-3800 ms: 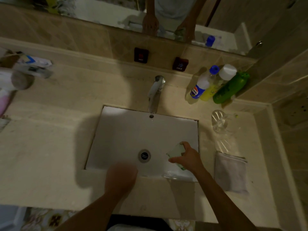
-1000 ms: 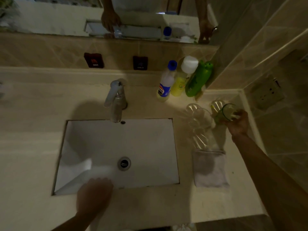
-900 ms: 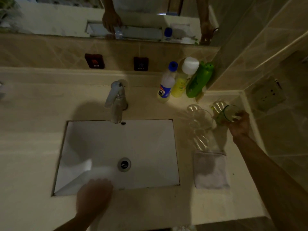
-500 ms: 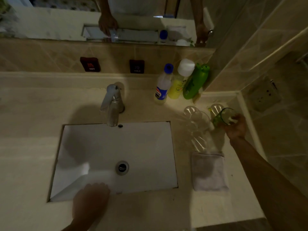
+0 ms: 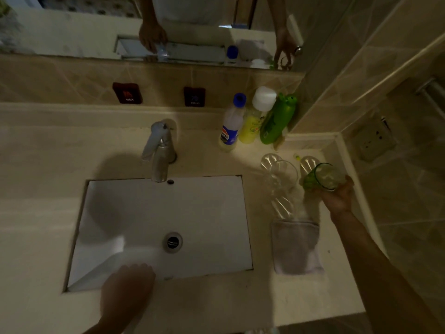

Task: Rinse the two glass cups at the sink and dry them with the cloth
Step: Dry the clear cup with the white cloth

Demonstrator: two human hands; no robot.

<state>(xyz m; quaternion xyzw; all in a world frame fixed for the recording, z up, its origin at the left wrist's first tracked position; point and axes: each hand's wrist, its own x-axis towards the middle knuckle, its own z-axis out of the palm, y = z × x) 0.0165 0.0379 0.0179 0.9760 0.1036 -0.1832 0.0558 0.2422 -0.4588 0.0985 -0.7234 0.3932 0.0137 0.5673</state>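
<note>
Counter running pale and wide around a white sink, tap standing at the back edge. Cloth lying folded on the counter right of the sink. Three bottles standing grouped against the back wall. Left hand resting over the sink's near rim, fingers bent over the edge, holding nothing. Right hand gripping the green-tinted cup near the right wall, fingers curled round it, cup tilted, mouth facing the camera; touching the counter or not: cannot tell. Clear cup standing on the counter just left of it, between bottles and cloth.
</note>
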